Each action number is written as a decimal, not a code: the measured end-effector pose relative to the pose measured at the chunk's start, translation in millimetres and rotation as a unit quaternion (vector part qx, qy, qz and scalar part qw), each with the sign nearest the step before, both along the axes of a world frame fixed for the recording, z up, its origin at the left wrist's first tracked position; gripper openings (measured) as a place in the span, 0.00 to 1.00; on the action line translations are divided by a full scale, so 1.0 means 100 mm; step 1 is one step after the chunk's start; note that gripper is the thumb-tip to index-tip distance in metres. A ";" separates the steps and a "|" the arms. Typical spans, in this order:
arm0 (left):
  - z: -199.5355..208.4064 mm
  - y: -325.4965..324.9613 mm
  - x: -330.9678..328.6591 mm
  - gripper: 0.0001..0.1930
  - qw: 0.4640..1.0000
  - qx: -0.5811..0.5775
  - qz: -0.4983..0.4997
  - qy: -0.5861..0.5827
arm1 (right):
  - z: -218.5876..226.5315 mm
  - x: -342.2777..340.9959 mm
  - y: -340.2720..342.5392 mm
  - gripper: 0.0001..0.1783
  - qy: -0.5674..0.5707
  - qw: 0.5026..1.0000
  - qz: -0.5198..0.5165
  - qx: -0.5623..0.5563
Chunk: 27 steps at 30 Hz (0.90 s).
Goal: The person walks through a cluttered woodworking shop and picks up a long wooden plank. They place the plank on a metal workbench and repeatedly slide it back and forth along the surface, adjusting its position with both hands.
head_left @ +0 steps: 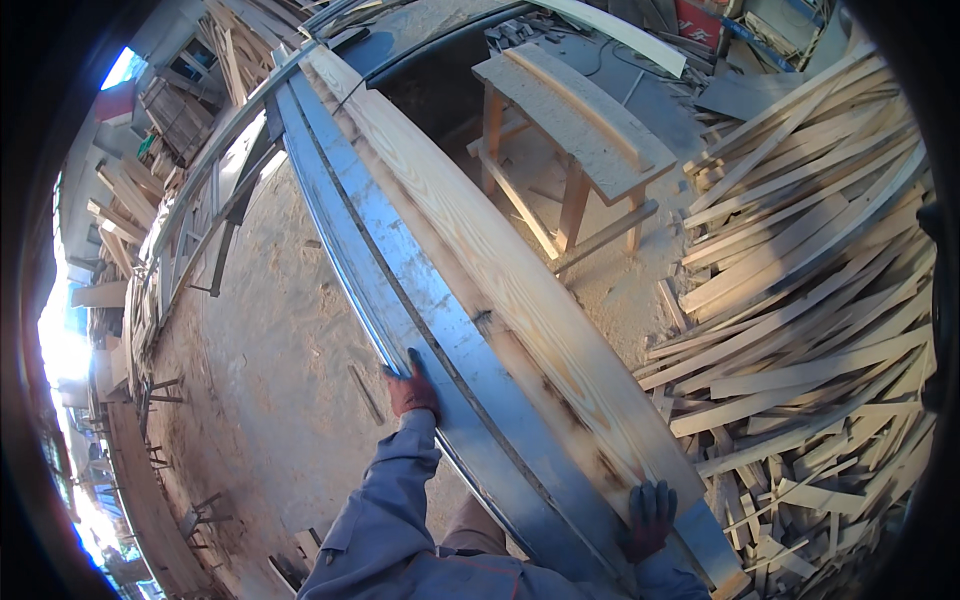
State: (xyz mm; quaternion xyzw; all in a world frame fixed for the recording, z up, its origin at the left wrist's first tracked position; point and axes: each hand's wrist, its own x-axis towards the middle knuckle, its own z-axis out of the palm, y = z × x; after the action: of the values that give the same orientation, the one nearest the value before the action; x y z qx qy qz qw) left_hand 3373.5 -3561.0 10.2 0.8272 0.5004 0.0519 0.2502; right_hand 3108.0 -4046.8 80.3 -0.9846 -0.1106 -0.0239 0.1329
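Observation:
A long pale wooden board (520, 270) with wavy grain and a rough, dark-streaked left edge lies lengthwise on a long metal machine table (400, 270). A narrow dark slot runs along the table. Both of my hands wear reddish gloves with dark fingertips. My right hand (650, 520) lies on the near end of the board, its fingers stretched forward; its palm side is hidden. My left hand (412, 390) rests on the left metal edge of the table, apart from the board, with thumb and a finger spread. Neither hand is wrapped round anything.
A large heap of wood offcuts (810, 350) fills the right side. Beyond the board stands a dusty wooden side table (570, 120) with a curved strip on it. More planks (125, 220) are stacked far left. Sawdust and a loose stick (365, 393) lie on the floor.

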 end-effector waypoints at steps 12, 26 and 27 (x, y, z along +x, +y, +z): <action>-0.19 0.28 0.21 0.51 1.000 0.016 -0.016 -0.008 | -0.22 0.09 0.12 0.25 -0.024 0.999 0.008 0.025; -0.31 0.34 0.33 0.46 1.000 0.025 -0.003 -0.009 | -0.40 0.19 0.25 0.21 -0.093 0.995 -0.011 0.031; -0.31 0.34 0.33 0.46 1.000 0.024 0.001 -0.008 | -0.41 0.19 0.25 0.21 -0.074 0.997 -0.006 0.025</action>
State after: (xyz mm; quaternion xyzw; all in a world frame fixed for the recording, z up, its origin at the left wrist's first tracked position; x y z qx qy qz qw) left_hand 3406.3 -3527.2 -20.4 0.8322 0.4976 0.0706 0.2342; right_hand 3126.6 -4021.7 39.3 -0.9773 -0.1138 -0.1000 0.1483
